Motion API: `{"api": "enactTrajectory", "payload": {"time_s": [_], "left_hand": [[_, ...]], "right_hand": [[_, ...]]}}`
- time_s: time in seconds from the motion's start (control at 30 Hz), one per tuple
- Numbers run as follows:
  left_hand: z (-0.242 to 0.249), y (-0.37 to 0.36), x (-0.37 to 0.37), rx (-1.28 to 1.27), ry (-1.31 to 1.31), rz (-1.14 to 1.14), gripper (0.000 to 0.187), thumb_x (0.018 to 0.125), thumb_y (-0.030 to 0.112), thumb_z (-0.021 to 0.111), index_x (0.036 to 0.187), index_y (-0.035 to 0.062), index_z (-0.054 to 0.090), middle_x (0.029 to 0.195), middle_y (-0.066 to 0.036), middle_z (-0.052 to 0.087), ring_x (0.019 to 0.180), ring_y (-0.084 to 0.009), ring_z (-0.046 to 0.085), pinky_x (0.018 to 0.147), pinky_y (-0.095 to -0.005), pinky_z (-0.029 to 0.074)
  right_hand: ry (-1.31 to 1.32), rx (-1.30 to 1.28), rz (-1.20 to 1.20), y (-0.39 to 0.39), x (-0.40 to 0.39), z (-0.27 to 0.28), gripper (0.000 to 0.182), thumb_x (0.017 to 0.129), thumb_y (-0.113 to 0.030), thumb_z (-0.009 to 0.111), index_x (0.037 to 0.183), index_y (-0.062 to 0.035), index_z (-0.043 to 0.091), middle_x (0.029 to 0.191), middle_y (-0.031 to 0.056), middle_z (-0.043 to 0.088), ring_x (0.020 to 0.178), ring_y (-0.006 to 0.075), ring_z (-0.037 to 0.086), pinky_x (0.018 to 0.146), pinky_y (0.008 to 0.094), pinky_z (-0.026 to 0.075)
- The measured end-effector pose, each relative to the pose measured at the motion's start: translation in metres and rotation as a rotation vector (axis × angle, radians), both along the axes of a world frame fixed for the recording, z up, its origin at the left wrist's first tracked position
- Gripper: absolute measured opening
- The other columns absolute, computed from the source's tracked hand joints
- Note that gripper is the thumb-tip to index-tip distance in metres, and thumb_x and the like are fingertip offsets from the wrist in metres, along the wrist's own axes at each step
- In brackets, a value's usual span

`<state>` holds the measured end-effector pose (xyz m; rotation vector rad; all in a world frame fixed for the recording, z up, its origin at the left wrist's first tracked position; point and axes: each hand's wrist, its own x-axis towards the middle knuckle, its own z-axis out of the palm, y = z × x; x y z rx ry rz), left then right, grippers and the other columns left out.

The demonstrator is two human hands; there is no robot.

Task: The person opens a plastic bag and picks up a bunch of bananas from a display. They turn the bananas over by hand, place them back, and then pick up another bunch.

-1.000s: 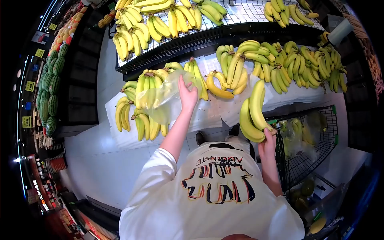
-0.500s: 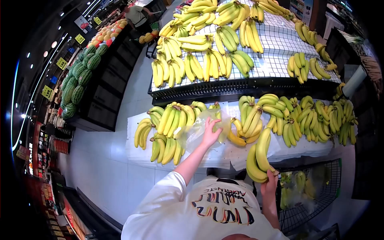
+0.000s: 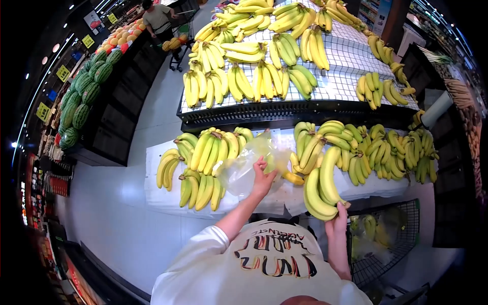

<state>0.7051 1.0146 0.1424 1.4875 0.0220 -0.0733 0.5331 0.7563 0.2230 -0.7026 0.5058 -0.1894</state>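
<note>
My right hand is closed round the stem end of a banana bunch, held up over the front edge of the white-covered table. The fruit points up and away. My left hand is at a clear plastic bag, its thumb and fingers pinched on the film. The bag spreads out thin and crumpled to the left of and beyond that hand. Banana bunches lie to the left of the bag, and more bunches lie to the right.
A tiered display of bananas stands behind the table. A wire shopping cart with bagged bananas is at the lower right. Watermelons are piled on a dark stand at the left. Another person stands by a cart in the aisle.
The view has shifted. My left hand has moved slightly nearer my body, its fingers now closer together on the bag. The held bunch has turned more upright, and the other person's cart shows more fully.
</note>
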Motion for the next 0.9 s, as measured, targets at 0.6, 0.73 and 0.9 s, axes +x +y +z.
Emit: {"api": "enactTrajectory", "payload": {"time_s": [0.6,0.73,0.9], "left_hand": [[0.138,0.000,-0.045,-0.828,0.474,-0.525,0.087,0.090,0.061,0.058,0.153,0.0071,0.030,0.154,-0.012,0.041,0.143,-0.0300,0.038,0.120,-0.0497,0.028],[0.134,-0.003,-0.052,-0.899,0.493,-0.448,0.086,0.089,0.058,0.062,0.152,0.0084,0.031,0.154,-0.012,0.041,0.142,-0.0296,0.040,0.117,-0.0506,0.034],[0.138,0.003,-0.059,-0.987,0.463,-0.465,0.099,0.081,0.066,0.065,0.154,0.0091,0.028,0.154,-0.011,0.041,0.142,-0.0277,0.039,0.118,-0.0476,0.033]], "right_hand": [[-0.142,-0.131,0.584,0.019,0.080,0.111,0.048,0.095,-0.017,0.056,0.134,0.0102,0.052,0.123,0.0213,0.065,0.113,0.0274,0.066,0.102,0.0388,0.050],[-0.193,-0.359,0.699,0.023,0.093,0.138,0.046,0.096,-0.017,0.057,0.135,0.0070,0.052,0.123,0.0186,0.065,0.112,0.0218,0.065,0.099,0.0348,0.051],[-0.187,-0.525,0.648,0.038,0.096,0.149,0.052,0.093,-0.025,0.060,0.135,0.0045,0.048,0.121,0.0164,0.065,0.110,0.0221,0.064,0.099,0.0344,0.049]]}}
